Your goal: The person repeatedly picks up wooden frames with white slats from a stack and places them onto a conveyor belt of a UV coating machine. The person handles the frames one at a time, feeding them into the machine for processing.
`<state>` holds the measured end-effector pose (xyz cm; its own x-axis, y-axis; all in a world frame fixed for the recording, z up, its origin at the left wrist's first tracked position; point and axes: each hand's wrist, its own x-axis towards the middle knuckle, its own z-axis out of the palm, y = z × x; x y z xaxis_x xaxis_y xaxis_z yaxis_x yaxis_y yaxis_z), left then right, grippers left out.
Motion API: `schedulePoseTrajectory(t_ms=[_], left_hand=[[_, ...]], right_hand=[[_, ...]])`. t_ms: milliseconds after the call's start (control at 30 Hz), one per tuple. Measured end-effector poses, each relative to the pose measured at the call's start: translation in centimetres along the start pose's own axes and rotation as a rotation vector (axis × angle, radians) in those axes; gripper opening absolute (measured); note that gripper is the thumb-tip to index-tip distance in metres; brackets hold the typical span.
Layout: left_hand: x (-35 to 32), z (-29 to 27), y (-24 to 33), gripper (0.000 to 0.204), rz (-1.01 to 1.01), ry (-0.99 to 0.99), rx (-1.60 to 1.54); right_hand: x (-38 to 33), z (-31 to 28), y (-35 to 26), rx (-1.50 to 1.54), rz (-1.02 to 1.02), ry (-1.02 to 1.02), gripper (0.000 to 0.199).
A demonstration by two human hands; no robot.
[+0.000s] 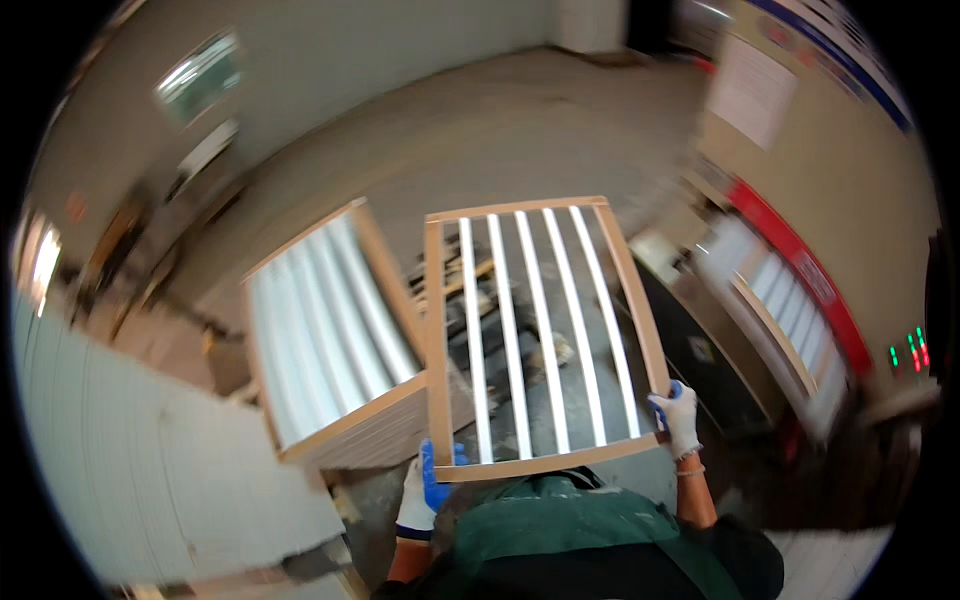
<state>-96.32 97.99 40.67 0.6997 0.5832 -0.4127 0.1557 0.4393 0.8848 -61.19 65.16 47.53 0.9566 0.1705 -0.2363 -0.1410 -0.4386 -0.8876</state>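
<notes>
A slatted frame (541,330) with a tan border and several white bars is held up in front of me by its near corners. My left hand (425,490), in a white glove with a blue palm, is closed on the near left corner. My right hand (680,418), gloved alike, grips the near right corner, its thumb along the side rail. Between the bars, dark pieces on the floor show through. Just left of the held frame stands a stack of similar slatted frames (330,325), the top one tilted in view.
At the left lies a large pale panel surface (160,450). On the right is a machine with a red bar (800,275), another slatted frame (775,330) at it, and lit green and red digits (910,350). Beyond stretches a grey floor (480,120). The edges are blurred.
</notes>
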Motion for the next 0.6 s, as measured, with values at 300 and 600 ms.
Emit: schedulePoseTrajectory(t_ms=[300, 600], left_hand=[[16.4, 8.6, 8.6, 0.056, -0.117, -0.332, 0.264], [30.7, 14.8, 9.3, 0.056, 0.121, -0.754, 0.628]], right_hand=[[-1.8, 0.8, 6.5, 0.038, 0.315, 0.432, 0.024], [-5.8, 2.3, 6.4, -0.148, 0.522, 0.850, 0.042]])
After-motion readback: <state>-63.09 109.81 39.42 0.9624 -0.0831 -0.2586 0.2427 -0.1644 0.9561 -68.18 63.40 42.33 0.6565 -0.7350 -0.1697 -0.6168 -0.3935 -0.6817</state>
